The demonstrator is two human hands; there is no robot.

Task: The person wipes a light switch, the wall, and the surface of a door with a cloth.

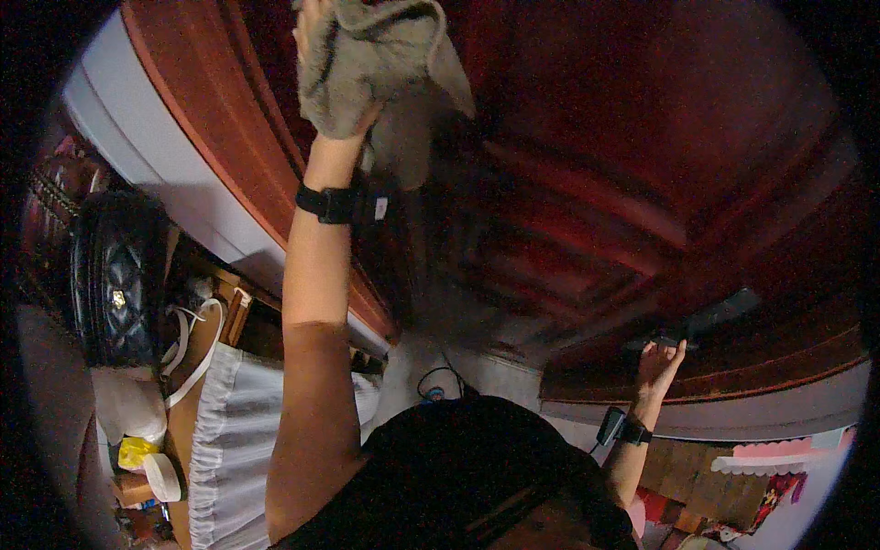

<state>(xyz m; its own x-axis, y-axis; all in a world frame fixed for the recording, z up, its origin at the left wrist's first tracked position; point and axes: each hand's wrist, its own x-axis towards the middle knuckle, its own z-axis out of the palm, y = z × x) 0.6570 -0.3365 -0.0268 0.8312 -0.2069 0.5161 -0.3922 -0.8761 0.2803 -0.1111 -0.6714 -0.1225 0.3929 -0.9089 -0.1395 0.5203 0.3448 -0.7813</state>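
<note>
My left hand is raised at the top of the view against a dark red panelled wooden door. It holds a grey-olive cloth, which covers most of the palm and hangs over the door's surface. Lower on the right, my right hand has its fingers curled at a dark door handle on a long plate. Part of that grip is in shadow. Each wrist wears a black strap, and the right one carries a small box.
A reddish-brown door frame runs along the left beside a white wall edge. Beyond it are a black quilted bag, white ruffled fabric and a yellow packet. A dark cable shows by my body. Pink scalloped trim is lower right.
</note>
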